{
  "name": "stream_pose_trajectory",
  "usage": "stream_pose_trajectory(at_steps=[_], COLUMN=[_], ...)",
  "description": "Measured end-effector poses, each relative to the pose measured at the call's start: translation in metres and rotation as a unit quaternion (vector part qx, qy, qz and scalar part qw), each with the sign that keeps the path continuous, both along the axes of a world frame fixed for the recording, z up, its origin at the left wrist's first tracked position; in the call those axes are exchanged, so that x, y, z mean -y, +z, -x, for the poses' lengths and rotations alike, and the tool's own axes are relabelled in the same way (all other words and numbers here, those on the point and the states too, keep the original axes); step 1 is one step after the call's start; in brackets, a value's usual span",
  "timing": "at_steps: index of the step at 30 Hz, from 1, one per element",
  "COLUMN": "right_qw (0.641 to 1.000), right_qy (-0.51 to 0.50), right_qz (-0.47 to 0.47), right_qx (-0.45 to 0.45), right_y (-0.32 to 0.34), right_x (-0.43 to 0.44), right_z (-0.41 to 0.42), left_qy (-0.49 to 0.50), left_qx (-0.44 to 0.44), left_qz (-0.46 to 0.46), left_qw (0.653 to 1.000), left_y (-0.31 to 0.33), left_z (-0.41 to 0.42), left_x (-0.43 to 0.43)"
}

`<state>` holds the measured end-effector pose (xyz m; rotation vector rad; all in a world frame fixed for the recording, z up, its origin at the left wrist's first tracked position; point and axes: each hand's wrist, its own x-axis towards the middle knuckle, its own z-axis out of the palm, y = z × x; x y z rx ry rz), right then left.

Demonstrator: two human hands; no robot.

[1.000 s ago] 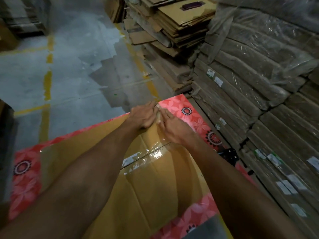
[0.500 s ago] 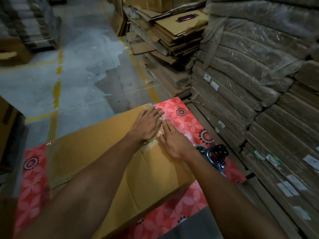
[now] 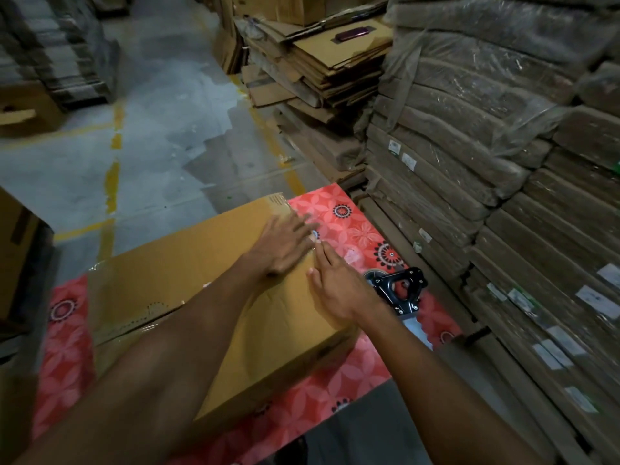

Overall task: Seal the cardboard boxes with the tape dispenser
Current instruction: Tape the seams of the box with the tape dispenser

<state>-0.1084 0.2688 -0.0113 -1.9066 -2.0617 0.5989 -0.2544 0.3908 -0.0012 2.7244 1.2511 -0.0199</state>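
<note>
At right edge of cardboard box [image 3: 188, 263] — left hand [image 3: 285, 246] presses farther out than before, fingers flat, spread; right hand [image 3: 335, 290] fingers straight, together — tape dispenser [image 3: 399, 290] now more exposed.

The tan-brown rectangular cardboard box [image 3: 188, 263] is one plain colour. The red tabletop covering [image 3: 355, 213] is patterned with pale pink flowers and black-and-white round medallions. The metal tape dispenser [image 3: 399, 288] is black. The grey concrete floor [image 3: 174, 105] bears worn yellow painted lines [image 3: 112, 182].

The lone head view looks forward and down, close over the cardboard box [image 3: 201, 280].
</note>
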Motion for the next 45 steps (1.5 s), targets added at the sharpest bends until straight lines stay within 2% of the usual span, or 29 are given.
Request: stream_pose_trajectory(at_steps=[7,13,16,20,24,28,32,34,36,37,39,42,45], right_qw=[1.0,0.997,0.993,0.964,0.928,0.902,0.927,0.921,0.906,0.906,0.93,0.981,0.98], right_qy=[0.015,-0.013,-0.086,-0.179,-0.228,-0.268,-0.255,-0.288,-0.311,-0.289,-0.179,0.05,0.192], right_qz=[0.01,-0.062,-0.071,-0.109,-0.167,-0.119,-0.039,-0.089,-0.179,-0.216,-0.238,-0.143,-0.059], right_qx=[0.005,0.04,-0.046,-0.166,-0.243,-0.316,-0.272,-0.248,-0.226,-0.222,-0.215,-0.12,-0.007], right_y=[0.006,-0.004,-0.02,-0.036,-0.044,-0.052,-0.057,-0.046,-0.026,-0.013,0.012,0.028,0.019], right_x=[0.007,0.08,0.109,0.114,0.118,0.136,0.154,0.16,0.157,0.15,0.123,0.059,0.021], right_z=[-0.001,-0.017,-0.008,0.015,0.03,0.054,0.069,0.058,0.043,0.04,0.045,0.087,0.138], left_qy=[0.015,0.022,0.042,0.116,0.13,0.119,0.125,0.107,0.13,0.151,0.183,0.212,0.234], left_qx=[0.02,0.025,0.022,-0.014,0.059,0.048,0.051,0.066,0.098,0.109,0.105,0.067,0.02], left_qz=[-0.008,0.0,-0.01,-0.039,-0.023,-0.03,-0.015,0.0,0.005,-0.001,-0.014,-0.024,-0.025], left_qw=[1.0,0.999,0.999,0.992,0.989,0.991,0.991,0.992,0.987,0.982,0.977,0.975,0.972], left_y=[-0.012,-0.013,-0.01,0.0,-0.007,-0.01,-0.008,-0.007,-0.005,-0.005,-0.004,-0.001,-0.003], left_z=[-0.001,-0.004,-0.006,-0.019,-0.029,-0.026,-0.026,-0.017,0.007,0.023,0.057,0.105,0.145], left_x=[0.033,0.031,0.035,0.061,0.125,0.149,0.147,0.148,0.15,0.153,0.158,0.164,0.167])
